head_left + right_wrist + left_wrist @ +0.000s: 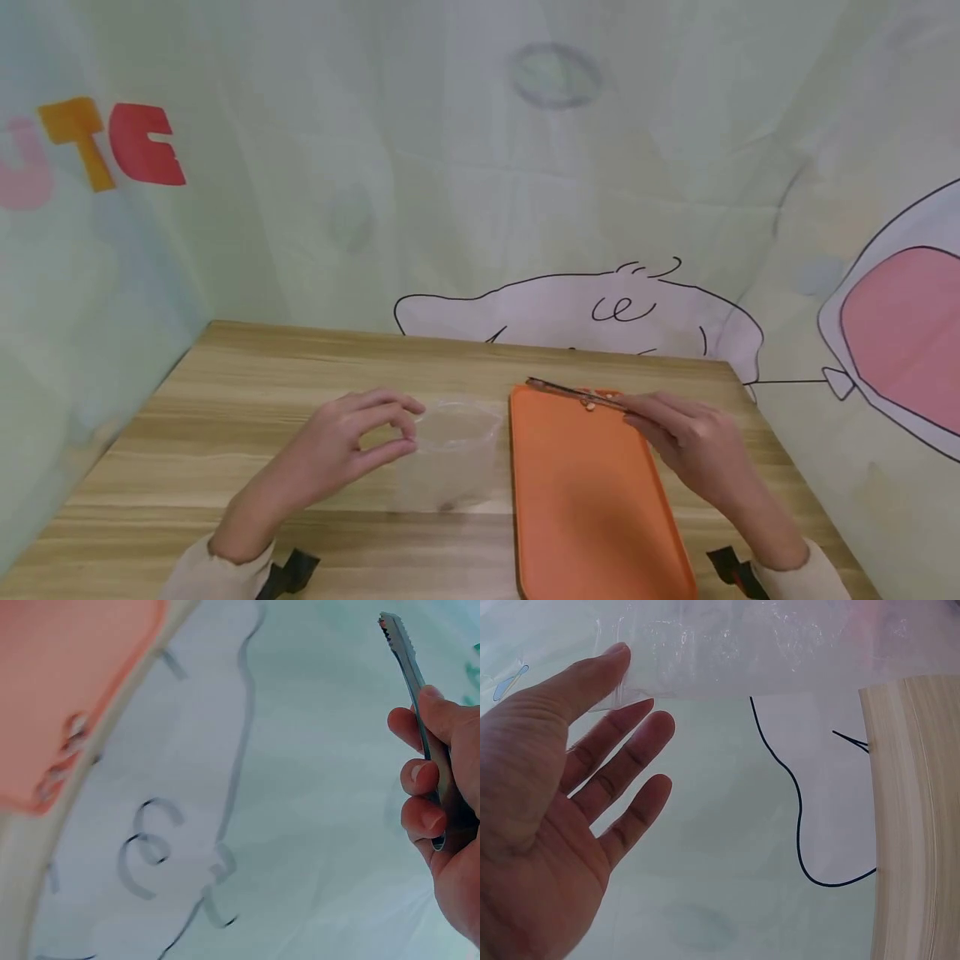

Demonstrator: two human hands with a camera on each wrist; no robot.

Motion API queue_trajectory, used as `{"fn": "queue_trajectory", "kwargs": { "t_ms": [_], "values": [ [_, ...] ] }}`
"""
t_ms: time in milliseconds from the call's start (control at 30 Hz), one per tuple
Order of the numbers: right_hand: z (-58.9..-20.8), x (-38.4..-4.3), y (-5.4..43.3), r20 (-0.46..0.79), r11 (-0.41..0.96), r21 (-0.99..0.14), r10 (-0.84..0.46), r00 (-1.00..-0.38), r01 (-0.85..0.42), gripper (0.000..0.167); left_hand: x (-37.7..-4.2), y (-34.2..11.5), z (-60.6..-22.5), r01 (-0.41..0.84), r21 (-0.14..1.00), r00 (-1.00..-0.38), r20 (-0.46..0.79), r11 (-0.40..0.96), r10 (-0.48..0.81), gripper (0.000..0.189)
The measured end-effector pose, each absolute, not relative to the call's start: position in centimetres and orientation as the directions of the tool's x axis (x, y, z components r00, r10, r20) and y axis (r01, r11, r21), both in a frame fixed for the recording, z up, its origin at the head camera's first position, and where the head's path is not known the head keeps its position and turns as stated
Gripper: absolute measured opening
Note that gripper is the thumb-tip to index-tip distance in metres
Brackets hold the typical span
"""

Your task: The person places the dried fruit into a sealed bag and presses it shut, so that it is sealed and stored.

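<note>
A clear plastic bag [450,475] stands upright on the table with its mouth open. A small dark spot shows at its bottom. My left hand [356,437] is at the left of the bag's mouth, pinching its rim between thumb and forefinger; the other fingers are loosely bent [547,802]. My right hand [693,442] grips metal tongs [570,391], their toothed tips pointing left over the far end of the orange tray [570,475]. The tong arms lie close together; whether anything is between the tips I cannot tell. Several small pale pieces [590,406] lie near the tray's far edge.
The wooden table [300,367] ends at a printed cloth backdrop [465,167] behind and at both sides. The tray stands close to the right of the bag, its raised rim between them.
</note>
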State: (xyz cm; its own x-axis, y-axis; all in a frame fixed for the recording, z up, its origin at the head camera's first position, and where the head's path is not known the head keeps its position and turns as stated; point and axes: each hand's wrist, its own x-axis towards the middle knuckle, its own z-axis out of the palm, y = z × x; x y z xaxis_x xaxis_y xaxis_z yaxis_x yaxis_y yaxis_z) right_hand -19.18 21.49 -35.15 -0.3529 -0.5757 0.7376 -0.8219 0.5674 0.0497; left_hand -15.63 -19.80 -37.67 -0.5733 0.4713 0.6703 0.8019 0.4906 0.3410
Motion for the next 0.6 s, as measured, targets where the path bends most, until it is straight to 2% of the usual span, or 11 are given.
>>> {"fn": "queue_trajectory", "kwargs": {
  "t_ms": [133, 233, 467, 600],
  "values": [
    [-33.0, -18.3, 18.4, 0.748, 0.472, 0.139, -0.626, -0.221, -0.87, 0.031, -15.5, -19.8, -37.6, 0.8, 0.343, -0.576, 0.667, 0.493, 0.472, 0.018],
    [-32.5, -18.1, 16.9, 0.732, 0.416, 0.156, -0.658, -0.178, -0.896, 0.029, -15.5, -19.6, -37.7, 0.801, 0.338, -0.575, 0.665, 0.494, 0.476, 0.015],
    [-33.0, -18.1, 16.2, 0.701, 0.363, 0.129, -0.692, -0.174, -0.923, 0.026, -15.5, -19.4, -37.8, 0.807, 0.32, -0.561, 0.677, 0.496, 0.476, 0.017],
    [-33.1, -18.3, 17.4, 0.706, 0.403, 0.114, -0.676, -0.211, -0.908, 0.027, -15.5, -19.5, -37.6, 0.81, 0.315, -0.556, 0.682, 0.496, 0.475, 0.016]
  ]
}}
